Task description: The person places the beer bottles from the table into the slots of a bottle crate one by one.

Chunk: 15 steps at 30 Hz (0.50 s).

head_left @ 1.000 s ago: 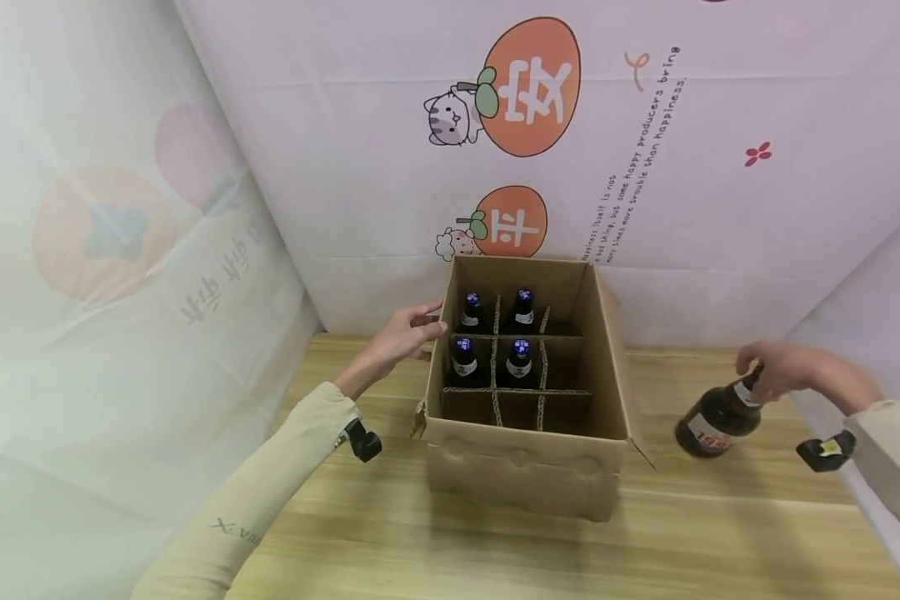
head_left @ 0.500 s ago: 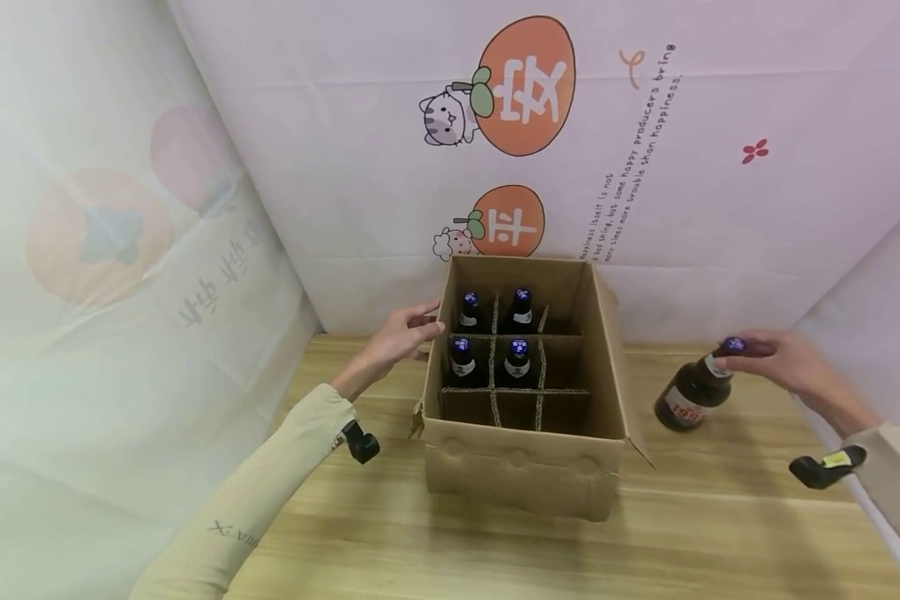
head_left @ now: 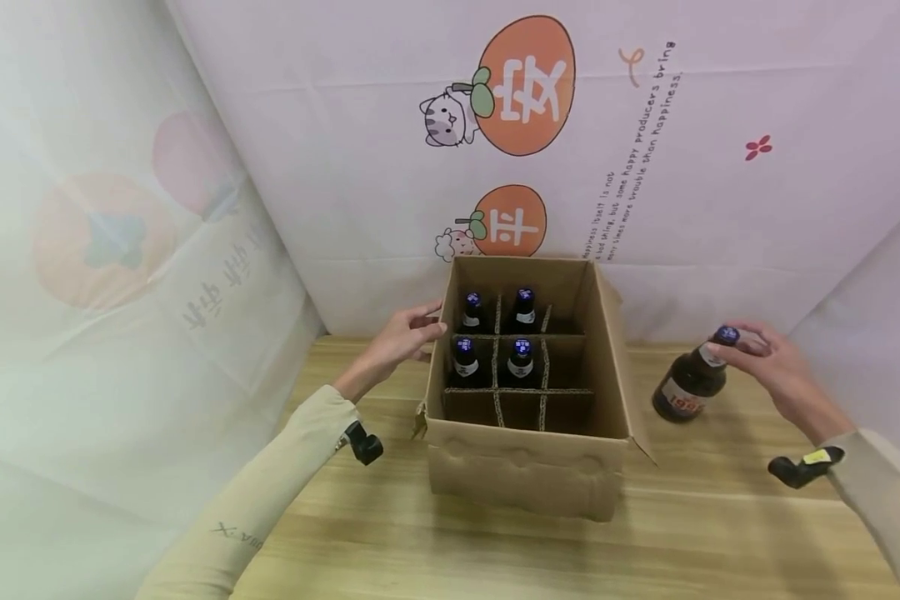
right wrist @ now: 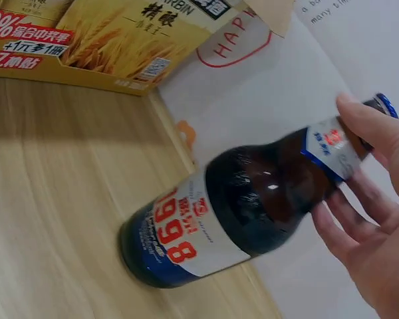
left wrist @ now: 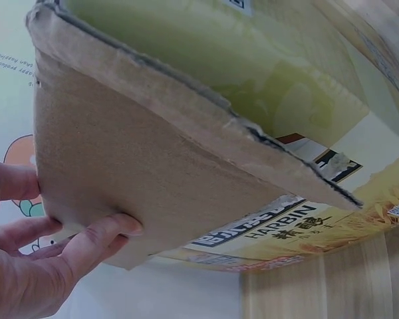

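My right hand [head_left: 783,375] grips a dark brown beer bottle [head_left: 692,385] by its neck, right of the carton. The bottle has a blue cap and leans; the right wrist view shows its white, red and blue 1998 label. My left hand [head_left: 399,340] is at the left side of an open cardboard carton [head_left: 525,471]. In the left wrist view its thumb lies on the carton's brown flap [left wrist: 113,146], with other fingers passing behind the flap's edge. Inside the carton, several capped beer bottles [head_left: 520,364] stand in the left and middle columns of a cardboard divider [head_left: 521,390].
The carton stands on a wood-grain table [head_left: 375,533], near a white printed cloth backdrop [head_left: 682,183]. A flap [head_left: 642,442] sticks out at its front right corner. The carton's right column and front row show no bottles.
My right hand has brought the bottle slightly left and farther from me, and its blue cap now shows. The left hand and the carton stay in place.
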Available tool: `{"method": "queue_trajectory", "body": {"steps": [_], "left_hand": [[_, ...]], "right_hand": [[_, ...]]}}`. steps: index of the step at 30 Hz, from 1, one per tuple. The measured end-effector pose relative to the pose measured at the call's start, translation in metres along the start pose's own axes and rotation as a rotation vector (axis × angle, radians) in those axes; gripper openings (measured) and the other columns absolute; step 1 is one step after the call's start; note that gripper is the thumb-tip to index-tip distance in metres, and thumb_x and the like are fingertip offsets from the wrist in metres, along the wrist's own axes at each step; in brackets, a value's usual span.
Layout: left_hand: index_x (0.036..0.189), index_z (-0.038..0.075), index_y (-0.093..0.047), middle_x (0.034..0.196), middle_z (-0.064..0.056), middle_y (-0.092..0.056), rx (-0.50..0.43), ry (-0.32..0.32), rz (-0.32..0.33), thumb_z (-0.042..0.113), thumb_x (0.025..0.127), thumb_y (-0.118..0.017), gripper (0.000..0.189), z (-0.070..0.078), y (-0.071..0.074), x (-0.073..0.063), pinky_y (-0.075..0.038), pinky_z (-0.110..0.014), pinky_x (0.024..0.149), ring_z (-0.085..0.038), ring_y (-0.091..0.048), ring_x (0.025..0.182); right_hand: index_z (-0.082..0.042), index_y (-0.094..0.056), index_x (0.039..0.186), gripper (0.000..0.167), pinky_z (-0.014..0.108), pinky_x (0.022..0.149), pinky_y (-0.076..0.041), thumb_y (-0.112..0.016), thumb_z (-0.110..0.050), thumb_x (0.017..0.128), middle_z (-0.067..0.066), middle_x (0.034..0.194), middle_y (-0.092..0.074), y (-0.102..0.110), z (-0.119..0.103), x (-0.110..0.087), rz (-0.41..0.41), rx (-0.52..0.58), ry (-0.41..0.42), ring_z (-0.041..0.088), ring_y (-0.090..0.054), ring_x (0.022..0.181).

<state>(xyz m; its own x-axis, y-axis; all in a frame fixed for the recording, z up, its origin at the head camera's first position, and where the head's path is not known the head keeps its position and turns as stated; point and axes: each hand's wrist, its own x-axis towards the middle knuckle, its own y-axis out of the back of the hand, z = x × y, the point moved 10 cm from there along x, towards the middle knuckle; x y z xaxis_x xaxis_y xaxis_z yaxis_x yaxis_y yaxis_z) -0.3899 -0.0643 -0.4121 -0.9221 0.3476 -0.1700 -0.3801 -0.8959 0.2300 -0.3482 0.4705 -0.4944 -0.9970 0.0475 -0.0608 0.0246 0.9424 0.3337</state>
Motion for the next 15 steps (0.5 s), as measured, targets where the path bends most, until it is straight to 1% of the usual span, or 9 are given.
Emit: {"method": "queue_trajectory", "body": {"steps": [2, 3, 4, 6, 10, 11, 13, 15], "left_hand": [[0.163, 0.007, -0.034, 0.155, -0.026, -0.050, -0.002, 0.004, -0.003, 0.012, 0.105, -0.060, 0.063, -0.0005, -0.0008, -0.0003, -0.064, -0.047, 0.095, -0.042, -0.054, 0.139], [0.163, 0.007, -0.034, 0.155, -0.026, -0.050, 0.000, 0.006, -0.002, 0.012, 0.105, -0.060, 0.063, -0.0009, -0.0010, -0.0003, -0.064, -0.047, 0.095, -0.042, -0.054, 0.139], [0.163, 0.008, -0.035, 0.155, -0.026, -0.050, 0.005, 0.008, 0.000, 0.013, 0.105, -0.060, 0.063, -0.0011, -0.0009, -0.0007, -0.064, -0.046, 0.094, -0.041, -0.054, 0.139], [0.163, 0.007, -0.035, 0.155, -0.027, -0.050, 0.003, 0.009, 0.002, 0.012, 0.105, -0.059, 0.063, -0.0015, -0.0008, -0.0013, -0.064, -0.046, 0.094, -0.042, -0.054, 0.138], [0.163, 0.008, -0.035, 0.155, -0.027, -0.050, 0.003, 0.013, 0.004, 0.012, 0.105, -0.060, 0.064, -0.0024, -0.0003, -0.0013, -0.064, -0.047, 0.095, -0.041, -0.055, 0.138], [0.163, 0.008, -0.034, 0.155, -0.026, -0.050, 0.000, 0.013, 0.003, 0.012, 0.105, -0.060, 0.064, -0.0024, -0.0004, -0.0009, -0.064, -0.047, 0.095, -0.041, -0.055, 0.138], [0.163, 0.009, -0.035, 0.155, -0.025, -0.051, 0.002, 0.013, 0.006, 0.013, 0.104, -0.060, 0.064, -0.0024, 0.0001, -0.0002, -0.064, -0.046, 0.095, -0.041, -0.055, 0.138], [0.163, 0.009, -0.035, 0.155, -0.025, -0.051, 0.000, 0.013, 0.009, 0.013, 0.104, -0.060, 0.064, -0.0020, 0.0006, 0.0004, -0.064, -0.046, 0.095, -0.040, -0.055, 0.138]], "right_hand": [[-0.026, -0.057, 0.132, 0.036, 0.003, 0.081, -0.046, -0.071, -0.016, 0.101, -0.033, 0.104, -0.070, -0.0004, 0.0001, 0.0000, 0.040, 0.045, -0.003, -0.013, -0.062, 0.098], [-0.024, -0.060, 0.128, 0.032, 0.003, 0.079, -0.048, -0.073, -0.016, 0.100, -0.033, 0.102, -0.071, -0.0006, -0.0001, -0.0003, 0.062, 0.048, -0.003, -0.012, -0.063, 0.096], [-0.021, -0.063, 0.125, 0.029, 0.004, 0.078, -0.050, -0.075, -0.017, 0.099, -0.032, 0.101, -0.071, -0.0014, -0.0003, -0.0008, 0.078, 0.050, -0.002, -0.010, -0.064, 0.094], [-0.018, -0.065, 0.123, 0.029, 0.005, 0.077, -0.051, -0.076, -0.016, 0.098, -0.032, 0.099, -0.072, -0.0040, -0.0007, -0.0023, 0.099, 0.052, 0.001, -0.009, -0.064, 0.093], [-0.016, -0.065, 0.126, 0.032, 0.004, 0.079, -0.051, -0.077, -0.019, 0.097, -0.034, 0.102, -0.070, -0.0072, -0.0020, -0.0047, 0.145, 0.034, 0.020, -0.011, -0.063, 0.096], [-0.018, -0.064, 0.127, 0.033, 0.003, 0.079, -0.051, -0.077, -0.021, 0.097, -0.036, 0.103, -0.069, -0.0071, -0.0026, -0.0051, 0.160, 0.017, 0.025, -0.012, -0.062, 0.096], [-0.016, -0.064, 0.132, 0.038, 0.003, 0.080, -0.052, -0.078, -0.020, 0.097, -0.035, 0.104, -0.070, -0.0078, -0.0041, -0.0047, 0.182, 0.050, 0.044, -0.011, -0.063, 0.097], [-0.015, -0.062, 0.140, 0.046, 0.004, 0.080, -0.053, -0.078, -0.017, 0.097, -0.033, 0.105, -0.071, -0.0081, -0.0069, -0.0041, 0.206, 0.087, 0.069, -0.011, -0.065, 0.096]]}}
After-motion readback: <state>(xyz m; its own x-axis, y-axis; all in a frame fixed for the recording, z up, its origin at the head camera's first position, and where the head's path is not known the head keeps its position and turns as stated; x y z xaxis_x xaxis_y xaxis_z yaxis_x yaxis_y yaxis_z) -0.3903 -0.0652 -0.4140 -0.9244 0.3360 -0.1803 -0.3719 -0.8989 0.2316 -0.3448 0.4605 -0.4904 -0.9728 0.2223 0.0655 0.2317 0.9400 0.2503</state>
